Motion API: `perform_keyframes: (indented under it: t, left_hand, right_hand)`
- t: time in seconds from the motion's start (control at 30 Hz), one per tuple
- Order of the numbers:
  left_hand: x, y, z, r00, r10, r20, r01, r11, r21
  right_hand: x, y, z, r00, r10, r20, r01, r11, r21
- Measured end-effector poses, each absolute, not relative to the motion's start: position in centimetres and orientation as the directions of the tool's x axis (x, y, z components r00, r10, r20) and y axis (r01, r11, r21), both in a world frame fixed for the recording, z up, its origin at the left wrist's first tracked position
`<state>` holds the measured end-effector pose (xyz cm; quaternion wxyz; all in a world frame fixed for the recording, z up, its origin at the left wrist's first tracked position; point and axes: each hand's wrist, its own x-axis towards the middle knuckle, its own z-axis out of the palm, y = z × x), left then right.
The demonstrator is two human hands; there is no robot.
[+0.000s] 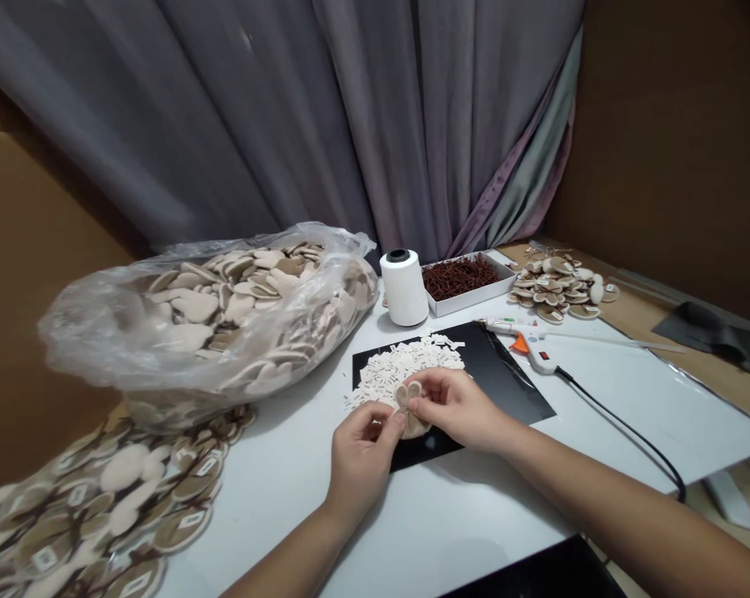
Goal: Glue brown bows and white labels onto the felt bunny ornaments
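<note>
Risks, by my judgement. The plastic bag (94, 336) is lying along the left edge of the white surface (275, 498), mouth gaping; a knock from my left forearm could be tipping pieces out. The glue gun (541, 355) is resting by the far right corner of the black sheet (505, 378), its cord (605, 409) running toward the surface's right edge; my right forearm catching it could be dragging the nozzle round. White slips (405, 361) are spilling past the sheet's left edge; a brushing knuckle could be scattering them. Over that edge I am holding the small beige felt piece (415, 428), left hand (362, 448) and right hand (462, 405) both pinching narrow; uneven pulling could be twisting it.

Hard to make out: my view is cutting off the tagged heap (122, 467) at the surface's near left corner and a dark panel (549, 577) by its near edge. Fingers are covering the piece's middle; I cannot tell whether anything is tied there.
</note>
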<state>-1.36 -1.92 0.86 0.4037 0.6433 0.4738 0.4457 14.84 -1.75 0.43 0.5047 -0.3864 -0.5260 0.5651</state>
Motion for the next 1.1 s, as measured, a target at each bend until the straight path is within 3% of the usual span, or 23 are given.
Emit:
perform_keyframes:
  t: [0.23,0.43,0.6,0.9,1.1]
  left_hand:
    - [-1.4,-1.2,1.7,0.296,0.955,-0.020,0.134,-0.021,0.991]
    - [-2.0,-0.8,1.2,0.247,0.965,0.091,0.205,-0.144,0.968]
    - [-2.1,-0.9,1.0,0.218,0.964,0.155,0.204,-0.200,0.958]
    - [-2.3,-0.5,0.8,0.334,0.943,0.013,-0.029,-0.004,1.000]
    - [-1.8,-0.8,1.0,0.298,0.953,0.051,0.162,-0.103,0.981]
  right_hand:
    - [14.6,-2.2,-0.1,-0.184,0.980,0.076,-0.203,0.038,-0.978]
    - [14.9,-2.3,0.6,-0.245,0.966,0.081,-0.342,-0.008,-0.940]
    - [15.0,-2.4,1.0,-0.273,0.962,0.007,-0.406,-0.109,-0.907]
    - [15.1,-2.4,0.7,-0.224,0.975,0.001,-0.421,-0.096,-0.902]
    - [15.0,-2.6,1.0,-0.207,0.978,0.005,-0.345,-0.068,-0.936]
